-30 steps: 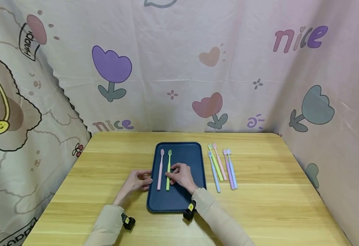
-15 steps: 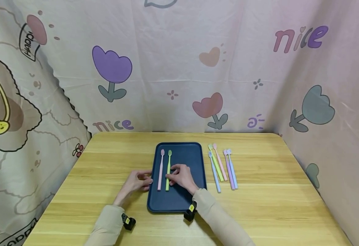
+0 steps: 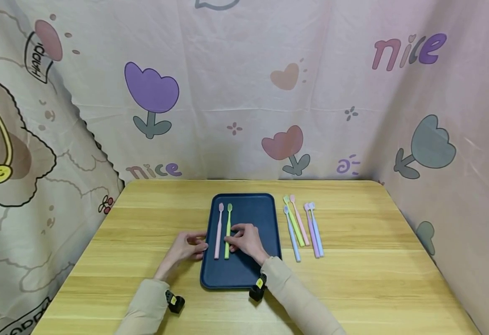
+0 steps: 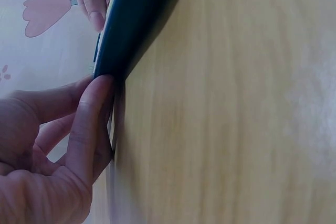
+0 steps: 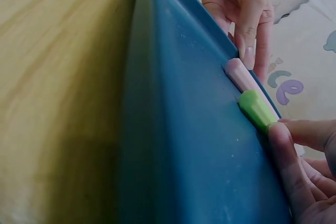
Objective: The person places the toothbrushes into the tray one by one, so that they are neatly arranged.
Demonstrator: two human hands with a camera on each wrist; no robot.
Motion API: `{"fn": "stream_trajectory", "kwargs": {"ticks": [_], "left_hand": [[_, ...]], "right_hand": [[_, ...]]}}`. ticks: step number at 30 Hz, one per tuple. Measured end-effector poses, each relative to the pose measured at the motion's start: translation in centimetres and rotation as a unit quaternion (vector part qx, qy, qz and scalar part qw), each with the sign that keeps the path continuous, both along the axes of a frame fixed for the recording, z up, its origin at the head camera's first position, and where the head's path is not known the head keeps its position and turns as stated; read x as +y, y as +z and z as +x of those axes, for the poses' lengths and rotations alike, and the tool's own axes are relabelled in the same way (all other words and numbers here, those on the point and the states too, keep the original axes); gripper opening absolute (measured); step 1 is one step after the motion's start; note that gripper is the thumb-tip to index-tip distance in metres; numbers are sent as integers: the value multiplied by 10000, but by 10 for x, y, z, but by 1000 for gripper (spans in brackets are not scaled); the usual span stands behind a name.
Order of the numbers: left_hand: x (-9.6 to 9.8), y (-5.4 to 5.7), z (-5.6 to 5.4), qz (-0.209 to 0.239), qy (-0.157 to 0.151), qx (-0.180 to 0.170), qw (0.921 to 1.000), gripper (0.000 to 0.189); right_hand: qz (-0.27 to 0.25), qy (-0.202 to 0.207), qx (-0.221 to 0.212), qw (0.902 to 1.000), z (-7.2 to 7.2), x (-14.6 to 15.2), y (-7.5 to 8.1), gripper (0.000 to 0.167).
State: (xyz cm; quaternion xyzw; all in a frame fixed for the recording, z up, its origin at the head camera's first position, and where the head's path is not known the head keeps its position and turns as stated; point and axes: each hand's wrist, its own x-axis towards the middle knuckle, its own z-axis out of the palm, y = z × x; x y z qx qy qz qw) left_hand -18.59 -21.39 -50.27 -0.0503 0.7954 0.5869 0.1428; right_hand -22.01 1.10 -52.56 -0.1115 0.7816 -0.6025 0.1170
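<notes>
On the dark blue tray (image 3: 248, 274) lie a pink toothbrush (image 3: 218, 232) and, to its right, a green toothbrush (image 3: 228, 223), nearly parallel and a small gap apart. My right hand (image 3: 247, 240) pinches the green toothbrush by its handle between thumb and fingers; the right wrist view shows the green handle end (image 5: 255, 109) close to the pink handle end (image 5: 242, 74). At the tray's left rim my left hand (image 3: 185, 245) holds the edge, thumb and fingertips against it. Part of its grip is hidden in the left wrist view.
Right of the tray, several toothbrushes lie on the wooden table (image 3: 365, 279): a blue one (image 3: 292, 235), a green one (image 3: 297, 229), a pink one (image 3: 300, 221), and a purple one (image 3: 312, 232) beside another blue one (image 3: 317, 232). A patterned curtain (image 3: 227, 93) hangs behind.
The green toothbrush has shifted slightly left, nearer the pink one, with my right hand moving along with it. My left hand stays at the tray's rim.
</notes>
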Motion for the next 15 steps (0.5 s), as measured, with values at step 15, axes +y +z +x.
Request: {"fn": "stream_trajectory", "kwargs": {"ticks": [15], "left_hand": [[1,2,1,-93,5,-2,10000,48]], "right_hand": [[16,-72,40,10000,1,0,0,42]]}}
